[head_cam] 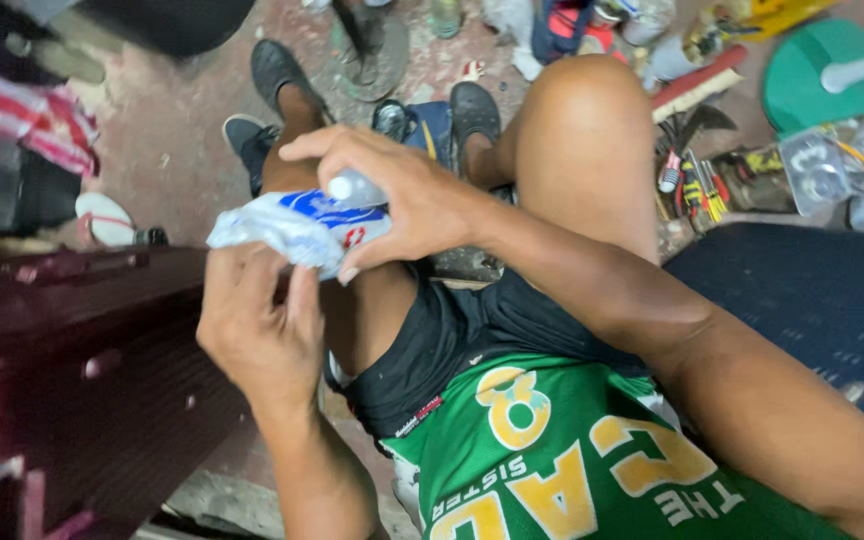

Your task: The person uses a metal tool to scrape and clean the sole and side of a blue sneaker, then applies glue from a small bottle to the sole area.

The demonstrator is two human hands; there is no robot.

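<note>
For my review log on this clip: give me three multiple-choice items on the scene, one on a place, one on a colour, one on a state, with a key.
1. Where is the white packet?
A. on the floor
B. between both hands, above the lap
C. on the green lid

2. What colour is the shirt?
A. green with yellow print
B. plain red
C. black

3. How is the left hand on the packet?
A. flat and open, apart from it
B. fingers closed on its lower edge
C. resting on the knee

Key: 1 B, the right hand covers it from above while the left grips below. 2 A, the chest shows green cloth with yellow print. 3 B, its fingers curl onto the packet.
</note>
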